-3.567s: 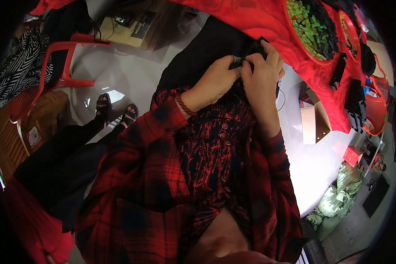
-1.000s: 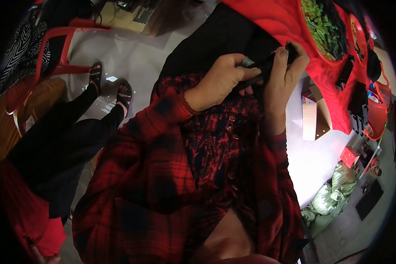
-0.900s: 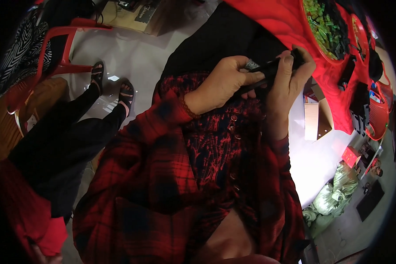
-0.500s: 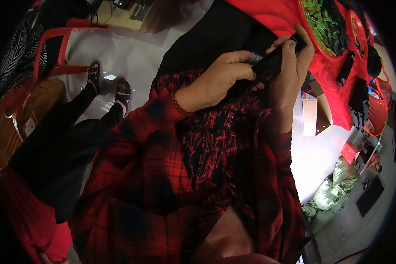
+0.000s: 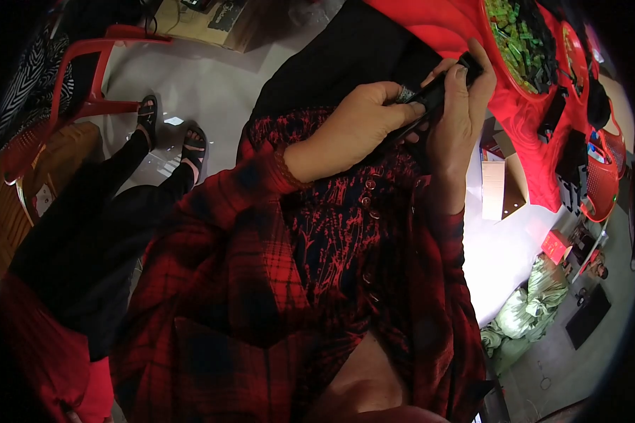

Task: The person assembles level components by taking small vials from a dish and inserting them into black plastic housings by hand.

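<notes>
In front of my torso, both hands grip a flat, black oblong object, tilted up to the right. My left hand is closed on its lower left end, the thumb lying along its upper face. A small grey patterned bit shows by the left index finger; what it is I cannot make out. My right hand wraps the upper right end, thumb on the near side and fingers behind. Black cloth covers my lap beneath. The underside of the object is hidden.
A red basin of green and yellow small pieces stands on a red-covered table at upper right, with black oblong items beside it. Below are an open cardboard box and pale green sacks. At left are a red chair and another person's legs.
My left thumb has come up onto the black object's face and stretched along it. The object has tilted slightly, and both hands have shifted only a little.
</notes>
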`<state>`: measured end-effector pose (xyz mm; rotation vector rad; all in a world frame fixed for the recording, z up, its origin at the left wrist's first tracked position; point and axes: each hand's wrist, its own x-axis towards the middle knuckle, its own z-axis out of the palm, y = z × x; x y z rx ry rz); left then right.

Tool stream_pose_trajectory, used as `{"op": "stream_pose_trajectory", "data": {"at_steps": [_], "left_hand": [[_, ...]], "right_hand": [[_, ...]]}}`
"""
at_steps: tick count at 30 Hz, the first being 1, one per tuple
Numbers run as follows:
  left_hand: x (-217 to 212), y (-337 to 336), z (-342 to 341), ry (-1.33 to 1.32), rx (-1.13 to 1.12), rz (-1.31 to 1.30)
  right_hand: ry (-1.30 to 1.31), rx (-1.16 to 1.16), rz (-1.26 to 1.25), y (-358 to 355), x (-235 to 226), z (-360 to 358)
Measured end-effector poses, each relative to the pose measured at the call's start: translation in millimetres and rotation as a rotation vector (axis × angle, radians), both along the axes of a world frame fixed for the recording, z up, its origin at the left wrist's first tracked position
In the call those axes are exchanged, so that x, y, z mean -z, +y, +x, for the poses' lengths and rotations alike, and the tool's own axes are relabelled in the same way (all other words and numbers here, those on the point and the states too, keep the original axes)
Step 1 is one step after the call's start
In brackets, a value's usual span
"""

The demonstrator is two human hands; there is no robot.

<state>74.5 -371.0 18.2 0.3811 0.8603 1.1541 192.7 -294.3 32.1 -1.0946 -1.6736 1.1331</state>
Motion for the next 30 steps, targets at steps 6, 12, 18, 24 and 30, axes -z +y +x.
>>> {"op": "stream_pose_trajectory", "data": {"at_steps": [6,12,18,24,30], "left_hand": [[-1.2,-5.4,2.7,0.067,-0.019,0.029],[-0.9,-9.5,2.6,0.115,-0.026,0.051],[-2.2,-12.8,5.5,0.018,-0.056,0.015],[4.2,14.8,-6.4,0.074,0.085,0.050],[-5.2,56.4,-12.4,0.112,0.047,-0.007]], "right_hand": [[0.007,-0.024,0.026,-7.1,-8.8,-2.4],[0.044,-0.036,-0.098,-10.3,-12.7,-2.6],[-0.057,-0.086,0.054,-10.4,-9.3,6.7],[-0.091,-0.017,0.043,14.0,2.2,6.0],[0.001,0.022,-0.073,71.4,19.1,-5.2]]}}
